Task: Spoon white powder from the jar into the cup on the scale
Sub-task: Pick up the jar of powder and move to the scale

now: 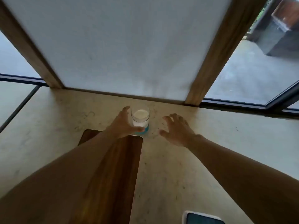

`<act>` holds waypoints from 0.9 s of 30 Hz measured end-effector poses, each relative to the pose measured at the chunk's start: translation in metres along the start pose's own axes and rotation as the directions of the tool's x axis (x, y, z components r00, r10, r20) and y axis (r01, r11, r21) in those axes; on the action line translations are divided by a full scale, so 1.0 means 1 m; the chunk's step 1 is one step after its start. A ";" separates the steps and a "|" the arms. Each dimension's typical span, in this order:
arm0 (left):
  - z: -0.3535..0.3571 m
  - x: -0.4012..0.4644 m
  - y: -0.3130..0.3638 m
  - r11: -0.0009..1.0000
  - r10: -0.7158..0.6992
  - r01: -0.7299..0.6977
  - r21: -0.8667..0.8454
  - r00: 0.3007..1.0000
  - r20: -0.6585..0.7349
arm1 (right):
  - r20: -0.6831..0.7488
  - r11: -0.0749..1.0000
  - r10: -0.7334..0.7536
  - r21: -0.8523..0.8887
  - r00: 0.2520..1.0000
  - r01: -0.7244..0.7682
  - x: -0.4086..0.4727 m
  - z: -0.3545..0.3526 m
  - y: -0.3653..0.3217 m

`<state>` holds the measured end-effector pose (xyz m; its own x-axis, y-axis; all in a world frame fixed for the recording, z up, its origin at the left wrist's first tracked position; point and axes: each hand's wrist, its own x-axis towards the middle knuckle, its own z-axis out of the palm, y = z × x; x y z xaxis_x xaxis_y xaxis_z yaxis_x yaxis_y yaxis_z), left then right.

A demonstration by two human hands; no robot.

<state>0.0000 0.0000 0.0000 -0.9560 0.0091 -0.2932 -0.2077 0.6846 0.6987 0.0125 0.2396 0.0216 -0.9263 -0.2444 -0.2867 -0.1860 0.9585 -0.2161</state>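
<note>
A clear jar (140,118) holding white powder stands on a blue base at the far middle of the beige counter (178,167), near the wall. Its top is uncovered. My left hand (123,125) wraps around the jar's left side, thumb at the blue base and fingers behind it. My right hand (178,129) hovers to the right of the jar with fingers spread, a short gap away and holding nothing. A white-rimmed device with a dark top, probably the scale (203,218), shows at the bottom edge. No cup or spoon is in view.
A dark wooden board (116,175) lies on the counter under my left forearm. A white panel between wooden posts (213,50) rises behind the jar. Windows with dark frames run along both sides of the counter's far edge.
</note>
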 end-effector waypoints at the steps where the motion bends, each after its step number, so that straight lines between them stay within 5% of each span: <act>1: 0.004 0.005 -0.001 0.998 0.016 -0.016 -0.053 1.000 -0.003 | -0.022 1.000 -0.004 -0.004 1.000 0.004 0.005 0.005 0.001; 9: 0.029 0.027 -0.009 0.958 0.071 -0.096 -0.271 0.992 -0.099 | -0.027 1.000 0.028 0.009 0.999 -0.027 0.026 0.035 0.006; 27: 0.048 0.038 -0.021 0.934 0.056 -0.085 -0.347 0.994 -0.092 | -0.019 0.998 0.029 0.063 0.999 -0.028 0.025 0.038 0.010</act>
<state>-0.0218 0.0210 -0.0577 -0.9811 -0.0194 -0.1923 -0.1848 0.3858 0.9039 -0.0003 0.2378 -0.0235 -0.9373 -0.2137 -0.2754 -0.1390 0.9537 -0.2669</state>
